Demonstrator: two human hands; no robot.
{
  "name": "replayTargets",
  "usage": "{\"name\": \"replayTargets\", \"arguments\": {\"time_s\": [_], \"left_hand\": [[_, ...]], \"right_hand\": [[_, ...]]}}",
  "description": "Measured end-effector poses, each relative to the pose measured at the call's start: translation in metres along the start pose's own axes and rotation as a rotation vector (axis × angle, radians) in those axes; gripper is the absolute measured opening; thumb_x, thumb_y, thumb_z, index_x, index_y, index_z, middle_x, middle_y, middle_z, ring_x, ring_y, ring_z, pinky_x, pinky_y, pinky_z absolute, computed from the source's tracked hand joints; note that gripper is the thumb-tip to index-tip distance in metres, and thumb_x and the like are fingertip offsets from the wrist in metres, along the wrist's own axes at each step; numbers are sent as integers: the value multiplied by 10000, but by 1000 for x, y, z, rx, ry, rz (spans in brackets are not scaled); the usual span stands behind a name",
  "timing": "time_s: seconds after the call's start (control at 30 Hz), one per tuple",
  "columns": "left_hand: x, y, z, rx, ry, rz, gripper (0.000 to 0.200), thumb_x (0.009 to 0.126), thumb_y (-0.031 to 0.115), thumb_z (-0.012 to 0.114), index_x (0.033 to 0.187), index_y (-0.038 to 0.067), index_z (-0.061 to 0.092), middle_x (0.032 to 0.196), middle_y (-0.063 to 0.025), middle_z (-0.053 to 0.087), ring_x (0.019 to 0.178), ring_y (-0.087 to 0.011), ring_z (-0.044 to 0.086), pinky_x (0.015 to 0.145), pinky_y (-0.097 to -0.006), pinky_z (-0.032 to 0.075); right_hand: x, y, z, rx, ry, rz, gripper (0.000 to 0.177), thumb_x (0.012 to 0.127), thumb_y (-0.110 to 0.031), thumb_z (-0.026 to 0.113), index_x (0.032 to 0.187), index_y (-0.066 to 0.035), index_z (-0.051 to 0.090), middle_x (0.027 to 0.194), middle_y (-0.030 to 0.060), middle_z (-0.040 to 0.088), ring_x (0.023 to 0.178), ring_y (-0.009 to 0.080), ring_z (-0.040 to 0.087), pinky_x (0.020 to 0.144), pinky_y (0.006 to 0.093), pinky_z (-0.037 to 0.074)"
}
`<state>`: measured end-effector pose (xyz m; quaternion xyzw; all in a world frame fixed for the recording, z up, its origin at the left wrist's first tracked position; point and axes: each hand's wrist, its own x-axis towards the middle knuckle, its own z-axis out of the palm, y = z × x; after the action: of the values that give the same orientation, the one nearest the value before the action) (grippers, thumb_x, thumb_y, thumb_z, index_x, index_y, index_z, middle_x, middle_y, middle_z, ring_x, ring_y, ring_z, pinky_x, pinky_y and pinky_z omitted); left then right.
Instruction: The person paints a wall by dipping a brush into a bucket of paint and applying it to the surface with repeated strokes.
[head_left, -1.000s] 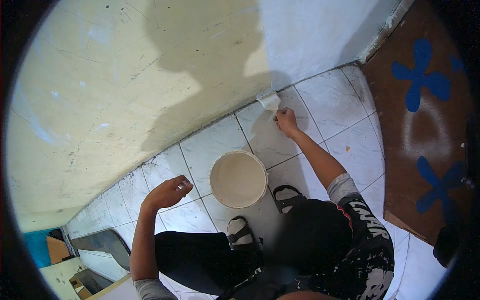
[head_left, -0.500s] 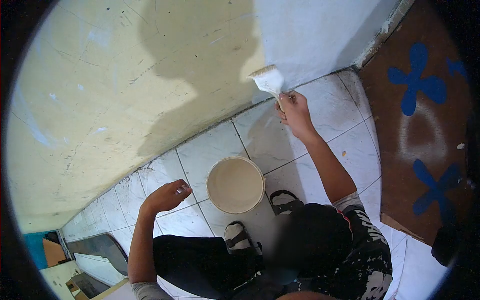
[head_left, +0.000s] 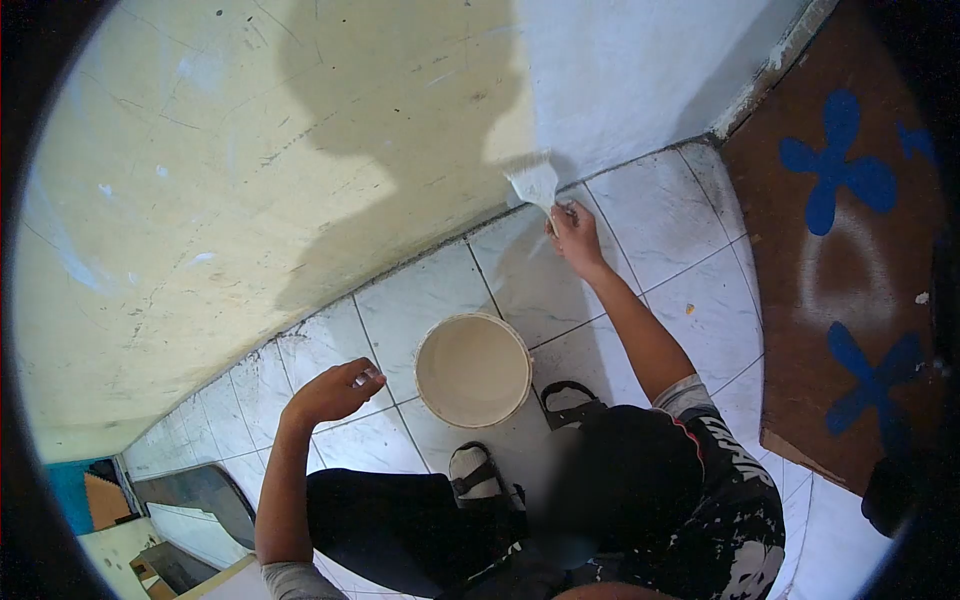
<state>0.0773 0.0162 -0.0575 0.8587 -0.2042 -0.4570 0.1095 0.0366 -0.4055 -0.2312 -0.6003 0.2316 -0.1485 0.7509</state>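
Brushing paint low on the wall (head_left: pixel 300 150), right hand (head_left: pixel 575 235) grip closed on the brush (head_left: pixel 533 180); left hand (head_left: pixel 335 392) loosely curled, empty, near the bucket (head_left: pixel 473 368). Calls for keeping bristles off the floor (head_left: pixel 660 210).

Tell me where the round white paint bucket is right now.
In the head view, the round white paint bucket stands on the white tiled floor near centre, right of the left hand and just ahead of the black-strapped sandals.
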Motion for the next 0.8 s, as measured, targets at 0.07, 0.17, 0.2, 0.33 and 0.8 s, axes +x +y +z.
{"name": "replayTargets", "arguments": {"time_s": [0.07, 0.17, 0.2, 0.33, 0.8], "left_hand": [[0, 1, 0, 26, 2, 6, 396, 1023, 384, 528, 1092, 4, 616, 993, -141, 718, 896, -222, 698, 814, -379, 544], [2, -5, 2, 4, -2, 24, 402, 1023, 388, 529, 1097, 2, 615, 995, -142, 719, 903, -222, 696, 816, -382, 543], [0, -6, 2, 4, 3, 25, 402, 1023, 388, 529, 1097, 2, 615, 995, -142, 719, 903, -222, 696, 816, -382, 543], [-2, -2, 1, 1, 2, 0, 451, 1011, 422, 525, 1131, -1, 626, 1043, -180, 710, 966, -288, 686, 854, -398, 533], [-3, 6, -3, 72, -7, 14, 449, 1025, 423, 500, 1145, 6, 617, 1006, -170, 726, 924, -267, 698, 822, -413, 542]], "right_hand": [[1, 26, -4, -62, 51, 156, 189, 975, -206, 579, 917, -29, 551, 694, 52, 605, 489, 102, 504, 400, 261, 370], [-1, 59, -12, -215, 103, 200, 182, 965, -183, 565, 901, -13, 557, 696, 74, 623, 492, 124, 525, 390, 287, 389], [-3, 58, -9, -214, 100, 194, 182, 965, -183, 565, 901, -13, 557, 696, 74, 623, 492, 124, 525, 390, 287, 389], [8, 51, -5, -211, 156, 287, 180, 948, -159, 559, 864, 0, 563, 684, 82, 623, 497, 131, 532, 388, 311, 392], [-41, -148, 35, -23, 24, 58, 155, 998, -172, 546, 930, -34, 533, 704, 30, 560, 496, 70, 450, 403, 248, 328]]}}
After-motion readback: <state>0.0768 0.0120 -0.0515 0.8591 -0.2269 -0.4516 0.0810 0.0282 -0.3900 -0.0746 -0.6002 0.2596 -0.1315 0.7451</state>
